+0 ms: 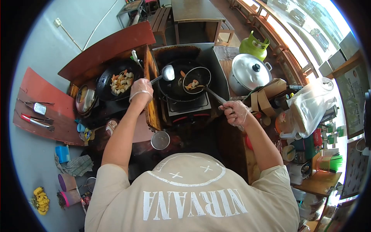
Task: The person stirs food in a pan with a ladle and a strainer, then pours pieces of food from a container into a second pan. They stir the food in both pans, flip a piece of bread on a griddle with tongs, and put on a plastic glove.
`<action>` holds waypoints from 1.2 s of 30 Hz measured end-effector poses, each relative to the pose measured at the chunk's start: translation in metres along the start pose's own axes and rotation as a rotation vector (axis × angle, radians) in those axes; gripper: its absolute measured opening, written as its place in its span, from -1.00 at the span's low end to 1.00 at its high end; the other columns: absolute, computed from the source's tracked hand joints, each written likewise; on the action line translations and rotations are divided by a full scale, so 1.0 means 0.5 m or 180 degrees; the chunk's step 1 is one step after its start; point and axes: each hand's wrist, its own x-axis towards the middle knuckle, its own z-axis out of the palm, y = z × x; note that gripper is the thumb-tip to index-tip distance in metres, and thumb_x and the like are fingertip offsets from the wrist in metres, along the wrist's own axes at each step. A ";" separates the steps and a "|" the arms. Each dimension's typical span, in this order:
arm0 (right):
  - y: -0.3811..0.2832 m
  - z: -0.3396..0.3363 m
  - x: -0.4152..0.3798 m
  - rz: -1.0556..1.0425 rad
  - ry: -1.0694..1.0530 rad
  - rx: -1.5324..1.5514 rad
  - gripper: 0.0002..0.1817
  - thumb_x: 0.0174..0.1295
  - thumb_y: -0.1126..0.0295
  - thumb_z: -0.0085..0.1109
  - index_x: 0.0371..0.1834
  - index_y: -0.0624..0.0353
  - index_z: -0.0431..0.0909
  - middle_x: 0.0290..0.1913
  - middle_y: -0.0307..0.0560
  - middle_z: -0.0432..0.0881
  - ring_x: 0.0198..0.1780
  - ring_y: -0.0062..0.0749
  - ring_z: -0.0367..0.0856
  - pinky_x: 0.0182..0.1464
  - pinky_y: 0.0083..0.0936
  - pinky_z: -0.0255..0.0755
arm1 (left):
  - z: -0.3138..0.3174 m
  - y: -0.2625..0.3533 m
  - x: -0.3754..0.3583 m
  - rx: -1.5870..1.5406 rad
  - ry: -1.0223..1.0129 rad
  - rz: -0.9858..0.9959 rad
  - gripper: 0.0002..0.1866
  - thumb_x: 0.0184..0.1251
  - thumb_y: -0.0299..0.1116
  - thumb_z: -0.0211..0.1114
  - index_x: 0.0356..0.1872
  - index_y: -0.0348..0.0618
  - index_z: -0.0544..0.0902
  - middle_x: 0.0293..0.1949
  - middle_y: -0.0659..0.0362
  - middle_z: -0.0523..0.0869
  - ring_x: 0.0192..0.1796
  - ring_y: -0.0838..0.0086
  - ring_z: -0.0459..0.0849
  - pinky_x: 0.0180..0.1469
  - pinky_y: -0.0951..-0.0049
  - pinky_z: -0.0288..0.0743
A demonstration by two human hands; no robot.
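Left hand (pixel 140 91), in thin clear glove, fingers clenched round handle of metal ladle (pixel 167 73); ladle bowl held over left rim of dark wok (pixel 174 89) on the stove (pixel 188 105). Right hand (pixel 235 112), also gloved, fingers wrapped round long handle of round wire strainer (pixel 196 80); strainer held above the wok, a few pieces of food lying in it.

To the left, second wok (pixel 114 82) filled with cut pale and orange pieces, just beside the left hand. Wooden divider between the two woks, directly under left wrist. Metal lid (pixel 85 99) propped near second wok. Small strainer (pixel 160 140) hanging below stove front.

To the right, big lidded steel pot (pixel 249 72), near the strainer handle; green gas cylinder (pixel 254 45) behind it. Cardboard box and white plastic bag (pixel 311 104) crowd the counter just beside right forearm. Tongs and brushes on red shelf (pixel 36 104) far left. Checked cloth (pixel 78 165) and bananas (pixel 40 200) lower left.
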 end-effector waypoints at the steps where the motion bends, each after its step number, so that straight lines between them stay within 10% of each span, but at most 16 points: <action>1: 0.003 0.006 -0.005 -0.0012 0.0002 0.0000 -0.83 0.39 0.29 0.06 -0.27 0.13 0.51 -0.71 -0.50 0.18 -0.75 -0.74 -0.02 -0.70 -0.70 -0.08 | 0.025 -0.011 -0.002 -0.0046 0.0025 -0.0178 -0.80 0.31 -0.34 0.23 -0.29 -0.23 0.75 -0.23 -0.15 0.75 -0.13 -0.06 0.73 -0.03 0.11 0.61; 8: 0.015 0.049 -0.065 -0.0472 0.0107 -0.0034 -0.85 0.38 0.31 0.06 -0.25 0.14 0.52 -0.69 -0.48 0.19 -0.76 -0.74 -0.01 -0.70 -0.69 -0.07 | 0.209 -0.092 -0.030 -0.0988 0.0098 -0.0685 -0.86 0.12 -0.55 0.21 -0.37 -0.29 0.73 -0.45 -0.03 0.73 -0.40 0.23 0.74 -0.33 0.30 0.54; 10: 0.015 0.058 -0.082 -0.0541 0.0148 -0.0070 -0.85 0.38 0.31 0.07 -0.25 0.14 0.52 -0.69 -0.47 0.20 -0.76 -0.74 0.00 -0.71 -0.70 -0.06 | 0.262 -0.095 -0.052 -0.3334 -0.0344 -0.1680 -0.88 0.08 -0.65 0.22 -0.38 -0.35 0.71 -0.53 0.10 0.67 -0.55 0.44 0.58 -0.50 0.42 0.38; 15: 0.018 0.064 -0.111 -0.0632 -0.0029 -0.0093 -0.80 0.45 0.30 -0.06 -0.16 0.16 0.51 -0.69 -0.50 0.15 -0.75 -0.77 0.00 -0.70 -0.70 -0.06 | 0.300 -0.015 -0.084 -0.4097 -0.0104 -0.2075 -0.93 0.33 -0.55 0.29 -0.32 -0.36 0.69 -0.62 0.25 0.54 -0.67 0.60 0.39 -0.67 0.47 0.16; 36: 0.053 0.097 -0.127 -0.0597 0.0324 -0.0349 -0.81 0.41 0.33 0.00 -0.15 0.22 0.53 -0.68 -0.46 0.25 -0.76 -0.73 0.08 -0.68 -0.66 0.02 | 0.246 -0.012 -0.081 -0.4126 0.0058 -0.1837 -0.82 0.44 -0.42 0.28 -0.12 -0.35 0.71 -0.58 0.34 0.53 -0.61 0.71 0.39 -0.60 0.59 0.20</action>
